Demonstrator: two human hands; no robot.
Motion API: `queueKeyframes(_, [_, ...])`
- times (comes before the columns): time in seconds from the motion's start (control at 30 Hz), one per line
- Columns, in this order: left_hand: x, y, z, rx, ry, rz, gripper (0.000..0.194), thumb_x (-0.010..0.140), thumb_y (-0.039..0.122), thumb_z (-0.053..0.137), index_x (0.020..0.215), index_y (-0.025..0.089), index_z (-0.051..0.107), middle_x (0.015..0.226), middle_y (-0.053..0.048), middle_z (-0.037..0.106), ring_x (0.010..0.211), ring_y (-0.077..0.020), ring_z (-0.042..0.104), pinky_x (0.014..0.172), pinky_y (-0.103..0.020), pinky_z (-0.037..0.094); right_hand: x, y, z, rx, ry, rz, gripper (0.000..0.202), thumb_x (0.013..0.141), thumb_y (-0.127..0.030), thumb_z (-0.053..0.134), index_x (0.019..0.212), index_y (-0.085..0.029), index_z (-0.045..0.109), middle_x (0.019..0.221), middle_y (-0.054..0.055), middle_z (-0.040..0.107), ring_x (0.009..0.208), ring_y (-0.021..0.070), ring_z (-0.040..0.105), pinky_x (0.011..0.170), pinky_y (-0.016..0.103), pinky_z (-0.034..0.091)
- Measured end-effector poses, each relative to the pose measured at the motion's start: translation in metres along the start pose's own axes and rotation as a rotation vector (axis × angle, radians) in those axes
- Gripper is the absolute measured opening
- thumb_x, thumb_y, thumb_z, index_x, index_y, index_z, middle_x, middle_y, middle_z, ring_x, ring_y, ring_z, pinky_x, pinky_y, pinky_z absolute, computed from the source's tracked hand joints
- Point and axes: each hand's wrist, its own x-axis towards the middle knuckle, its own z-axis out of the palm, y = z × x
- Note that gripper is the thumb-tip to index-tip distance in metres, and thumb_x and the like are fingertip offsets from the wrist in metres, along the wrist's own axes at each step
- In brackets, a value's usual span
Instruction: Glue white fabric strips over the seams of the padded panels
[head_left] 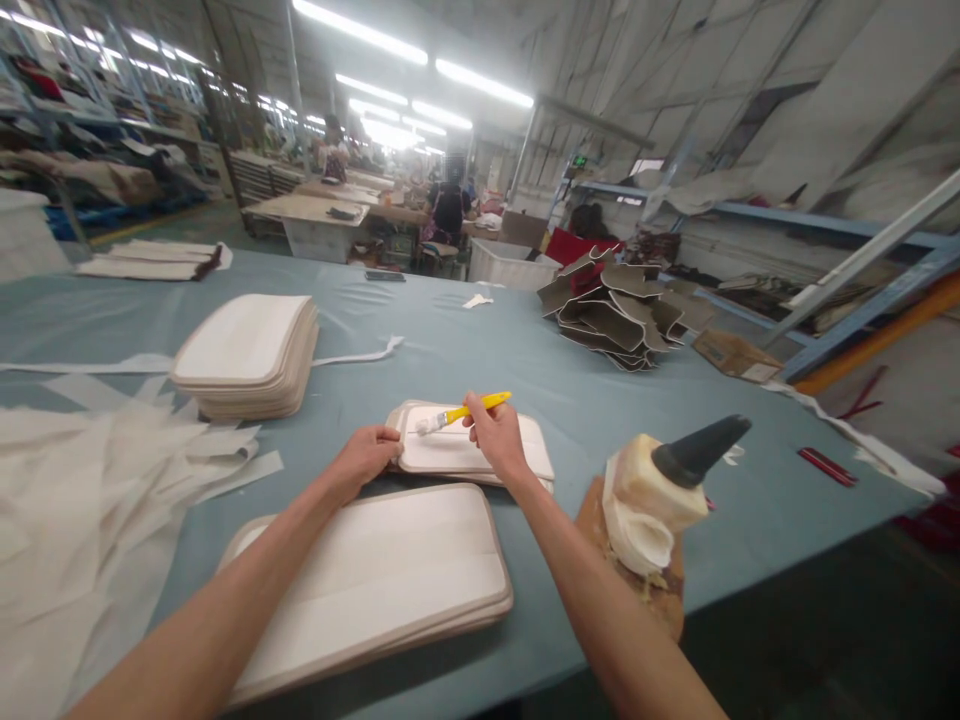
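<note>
My right hand (493,432) grips a paintbrush (480,405) by its yellow handle. The brush's pale bristles point left, over a white rounded panel (442,453) with a beige edge, on a low stack. At the left edge of that panel my left hand (367,455) pinches its rim between thumb and fingers. Closer to me, under my left forearm, lies a second low stack of larger white panels (382,570). To the right of my right forearm stands a pale glue-crusted container (637,515) with a dark cone-shaped top, on a brown stained base.
A tall stack of white panels (244,345) stands at left, behind a heap of cream fabric strips (97,500). Dark folded pieces (622,315) are piled at the back right, near a cardboard box (735,357). A person (448,210) sits beyond the table.
</note>
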Motion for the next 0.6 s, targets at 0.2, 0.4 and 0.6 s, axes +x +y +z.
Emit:
queueKeyframes(0.2, [-0.004,0.002,-0.002,-0.031,-0.001,-0.012,0.037,0.098,0.041,0.069,0.125,0.016,0.065,0.118,-0.008,0.07,0.098,-0.0196,0.07,0.084,-0.039,0.063,0.007,0.003,0.024,-0.114,-0.014,0.0,0.058,0.088,-0.073,0.058,0.078,-0.018,0.072,0.064,0.003,0.071,0.052,0.0151,0.06,0.054,0.026,0.046])
queueKeyframes(0.4, [-0.001,0.0,0.0,-0.065,0.013,-0.016,0.037,0.098,0.041,0.068,0.126,0.016,0.064,0.118,-0.008,0.07,0.098,-0.0194,0.07,0.084,-0.039,0.063,0.008,0.007,0.017,-0.308,0.027,0.0,0.051,0.092,-0.064,0.057,0.067,-0.021,0.069,0.066,0.005,0.074,0.065,0.0194,0.068,0.061,0.027,0.047])
queueKeyframes(0.6, [0.0,-0.001,-0.002,-0.082,0.024,-0.012,0.034,0.098,0.04,0.068,0.121,0.016,0.065,0.109,-0.006,0.071,0.088,-0.0162,0.069,0.076,-0.034,0.062,0.009,-0.003,-0.02,-0.487,0.045,0.006,0.049,0.096,-0.057,0.053,0.067,-0.021,0.071,0.067,0.004,0.074,0.068,0.0192,0.068,0.064,0.026,0.044])
